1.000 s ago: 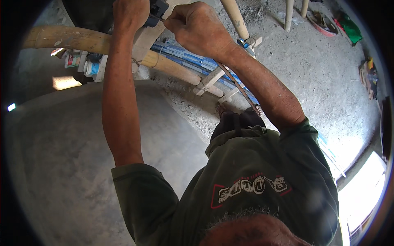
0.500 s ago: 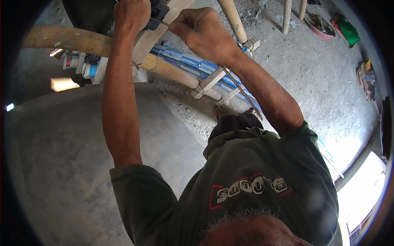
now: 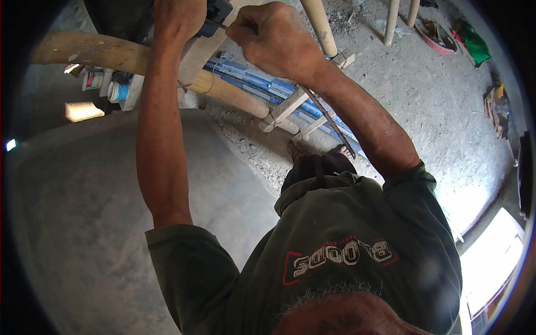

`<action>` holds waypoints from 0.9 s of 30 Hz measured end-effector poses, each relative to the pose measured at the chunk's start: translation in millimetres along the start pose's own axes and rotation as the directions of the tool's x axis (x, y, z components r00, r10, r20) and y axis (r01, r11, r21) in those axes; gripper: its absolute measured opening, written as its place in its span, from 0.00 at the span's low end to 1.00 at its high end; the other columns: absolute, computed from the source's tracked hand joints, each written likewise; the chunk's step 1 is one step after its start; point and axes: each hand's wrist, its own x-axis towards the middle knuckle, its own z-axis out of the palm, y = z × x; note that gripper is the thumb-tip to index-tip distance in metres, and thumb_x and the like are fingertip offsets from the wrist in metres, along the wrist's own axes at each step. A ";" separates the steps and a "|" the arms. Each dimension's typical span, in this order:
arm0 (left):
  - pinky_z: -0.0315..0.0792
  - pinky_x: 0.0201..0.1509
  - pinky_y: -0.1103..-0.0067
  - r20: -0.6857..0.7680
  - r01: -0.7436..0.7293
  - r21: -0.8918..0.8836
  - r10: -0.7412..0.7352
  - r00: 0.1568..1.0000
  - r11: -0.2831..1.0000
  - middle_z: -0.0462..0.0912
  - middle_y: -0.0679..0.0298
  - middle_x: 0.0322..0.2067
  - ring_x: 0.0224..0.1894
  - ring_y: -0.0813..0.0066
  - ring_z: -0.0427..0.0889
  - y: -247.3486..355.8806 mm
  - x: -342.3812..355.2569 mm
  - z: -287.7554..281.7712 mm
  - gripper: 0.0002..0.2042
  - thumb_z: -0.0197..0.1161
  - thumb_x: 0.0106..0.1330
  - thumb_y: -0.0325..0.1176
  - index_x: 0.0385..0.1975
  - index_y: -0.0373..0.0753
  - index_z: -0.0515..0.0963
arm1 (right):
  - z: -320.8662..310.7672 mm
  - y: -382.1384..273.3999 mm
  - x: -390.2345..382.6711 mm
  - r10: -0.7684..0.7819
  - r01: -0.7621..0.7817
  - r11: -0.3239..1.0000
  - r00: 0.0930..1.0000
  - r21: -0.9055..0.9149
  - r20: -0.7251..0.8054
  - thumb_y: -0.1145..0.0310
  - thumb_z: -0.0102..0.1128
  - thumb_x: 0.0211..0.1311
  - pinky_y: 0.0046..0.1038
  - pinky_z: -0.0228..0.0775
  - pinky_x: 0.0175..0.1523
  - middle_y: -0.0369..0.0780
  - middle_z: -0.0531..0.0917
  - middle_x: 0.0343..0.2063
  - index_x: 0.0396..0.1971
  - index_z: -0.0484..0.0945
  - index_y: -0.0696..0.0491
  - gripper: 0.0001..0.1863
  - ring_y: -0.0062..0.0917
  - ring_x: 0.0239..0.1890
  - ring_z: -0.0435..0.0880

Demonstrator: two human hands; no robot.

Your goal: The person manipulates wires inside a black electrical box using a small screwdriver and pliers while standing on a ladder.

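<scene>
My left hand [image 3: 176, 17] reaches to the top edge, beside a dark blocky object [image 3: 215, 15]; its fingers are mostly hidden, so I cannot tell its grip. My right hand [image 3: 273, 42] is closed in a pinch on a thin rod [image 3: 219, 25] that runs toward the dark object. Behind them lie a pale wooden board [image 3: 192, 65], a dark surface [image 3: 120, 17] and a bamboo pole [image 3: 84, 47]. A longer dark rod [image 3: 329, 120] hangs slanting below my right forearm.
Blue lengths [image 3: 251, 78] lie behind short wooden crosspieces [image 3: 285, 109]. Bamboo uprights [image 3: 318, 28] stand at top. Small tubs [image 3: 120, 90] are at left, a reddish tray [image 3: 434, 39] and green item [image 3: 474, 47] at right. A smooth concrete surface [image 3: 72, 206] fills the lower left.
My right hand dipped slightly between the first two frames and has since risen again, still pinching the thin rod. My left hand stays by the dark object, with only a small shift.
</scene>
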 end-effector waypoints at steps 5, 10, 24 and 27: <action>0.63 0.33 0.57 -0.008 -0.021 0.027 0.022 1.000 0.999 0.68 0.44 0.19 0.23 0.47 0.69 -4.2 2.9 3.1 0.20 0.45 0.74 0.39 0.23 0.27 0.65 | 8.3 7.3 14.7 -0.047 0.044 0.997 0.998 -0.069 -0.044 0.75 0.57 0.56 0.45 0.75 0.34 0.61 0.78 0.20 0.23 0.77 0.68 0.09 0.54 0.28 0.85; 0.62 0.32 0.59 0.028 0.042 0.012 -0.042 0.999 0.999 0.66 0.46 0.18 0.21 0.51 0.67 0.1 -2.2 3.0 0.20 0.45 0.73 0.39 0.23 0.27 0.64 | -1.5 -1.9 7.5 -0.054 0.055 0.996 0.998 -0.075 0.019 0.75 0.57 0.55 0.47 0.76 0.36 0.61 0.79 0.22 0.24 0.78 0.66 0.08 0.55 0.31 0.84; 0.63 0.34 0.57 0.071 0.164 0.001 -0.163 0.984 0.987 0.70 0.45 0.20 0.22 0.49 0.70 5.3 -0.2 -0.6 0.22 0.45 0.74 0.41 0.23 0.27 0.67 | -5.4 -5.6 4.8 -0.066 0.075 0.974 0.996 -0.212 0.052 0.73 0.60 0.57 0.48 0.74 0.33 0.58 0.80 0.20 0.22 0.78 0.63 0.09 0.54 0.28 0.84; 0.63 0.34 0.57 0.022 0.081 -0.035 -0.080 0.997 0.996 0.70 0.45 0.20 0.23 0.48 0.70 -0.5 1.8 4.3 0.22 0.45 0.74 0.41 0.23 0.28 0.67 | 5.8 0.0 20.2 -0.165 0.146 0.941 0.986 -0.306 -0.036 0.74 0.59 0.58 0.45 0.75 0.32 0.57 0.80 0.19 0.22 0.78 0.63 0.08 0.52 0.26 0.84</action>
